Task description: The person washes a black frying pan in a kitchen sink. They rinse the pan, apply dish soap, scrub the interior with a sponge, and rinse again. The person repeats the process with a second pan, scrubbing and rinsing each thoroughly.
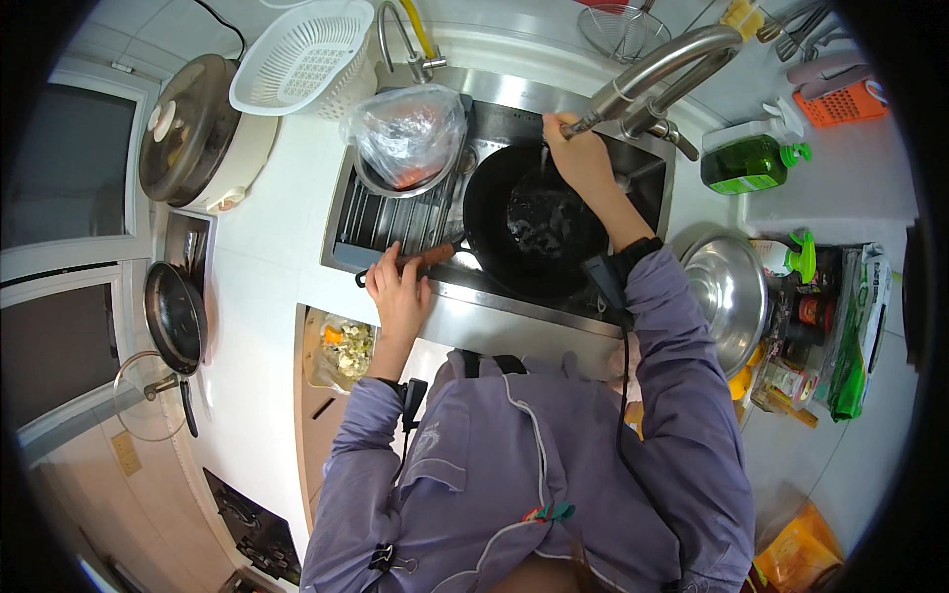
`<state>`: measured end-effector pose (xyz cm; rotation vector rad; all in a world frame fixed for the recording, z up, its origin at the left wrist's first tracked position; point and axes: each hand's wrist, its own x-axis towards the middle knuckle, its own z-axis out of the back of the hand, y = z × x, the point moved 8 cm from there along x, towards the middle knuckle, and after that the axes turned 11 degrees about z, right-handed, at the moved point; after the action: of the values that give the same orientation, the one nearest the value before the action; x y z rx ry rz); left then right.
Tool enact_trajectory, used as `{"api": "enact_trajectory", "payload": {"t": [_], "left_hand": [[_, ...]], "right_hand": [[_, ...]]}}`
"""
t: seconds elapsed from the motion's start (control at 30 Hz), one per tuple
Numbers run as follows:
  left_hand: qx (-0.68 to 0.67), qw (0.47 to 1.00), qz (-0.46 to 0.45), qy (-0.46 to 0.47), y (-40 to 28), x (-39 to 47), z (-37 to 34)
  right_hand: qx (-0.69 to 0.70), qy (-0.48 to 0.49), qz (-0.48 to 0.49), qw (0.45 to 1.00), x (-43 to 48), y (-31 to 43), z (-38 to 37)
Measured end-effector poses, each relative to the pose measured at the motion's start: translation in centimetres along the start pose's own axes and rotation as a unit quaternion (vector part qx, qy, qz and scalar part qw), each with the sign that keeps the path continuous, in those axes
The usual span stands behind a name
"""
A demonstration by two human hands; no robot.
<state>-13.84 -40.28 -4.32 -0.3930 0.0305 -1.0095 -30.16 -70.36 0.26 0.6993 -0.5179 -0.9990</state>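
Observation:
A large black wok (493,215) stands in the stainless steel sink (474,300), with water in its bottom. My left hand (399,293) rests at its wooden handle (437,256), fingers over the handle's end; how firmly it holds is hard to tell. My right hand (582,159) is at the nozzle of the curved metal faucet (652,63), fingers bent around its far side, above the wok's rim. A thin stream of water falls into the wok beside that hand. Left of the wok, a metal bowl (408,191) holding a clear plastic bag (408,126) sits on the drying rack (400,222).
A white basket (296,59), a lidded electric pot (200,133) and a frying pan (174,315) stand left. On the right are a green soap bottle (745,164), a large metal bowl (726,296) and bottles. Below the counter, a bin (317,356) holds scraps.

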Motion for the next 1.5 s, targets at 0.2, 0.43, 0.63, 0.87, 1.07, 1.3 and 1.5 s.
{"api": "enact_trajectory", "payload": {"t": [0.2,0.43,0.63,0.87,1.07,1.3,1.5], "left_hand": [[0.004,1.0,0.003,-0.007,0.0,-0.7,0.3],[0.004,1.0,0.005,-0.003,0.0,-1.0,0.3],[0.005,1.0,0.005,0.004,-0.2,-0.7,0.3],[0.004,1.0,-0.004,0.008,-0.5,-0.5,0.2],[0.007,1.0,-0.003,0.008,-0.5,-0.2,0.2],[0.008,1.0,0.001,0.006,-0.3,-0.1,0.6],[0.01,1.0,0.006,0.008,0.0,-0.2,0.6]], "right_hand": [[0.189,-0.017,0.021,0.982,0.1,0.4,-2.7],[0.351,0.103,-0.042,0.93,-1.1,1.4,-5.1],[0.348,0.152,-0.065,0.923,-2.5,2.7,-4.2],[0.32,0.246,-0.095,0.91,-4.0,2.7,-4.0],[0.284,0.323,-0.105,0.897,-4.7,1.9,-3.7],[0.216,0.395,-0.106,0.887,-5.2,1.4,-3.1],[0.191,0.36,-0.054,0.912,-4.4,2.1,-1.5]]}}
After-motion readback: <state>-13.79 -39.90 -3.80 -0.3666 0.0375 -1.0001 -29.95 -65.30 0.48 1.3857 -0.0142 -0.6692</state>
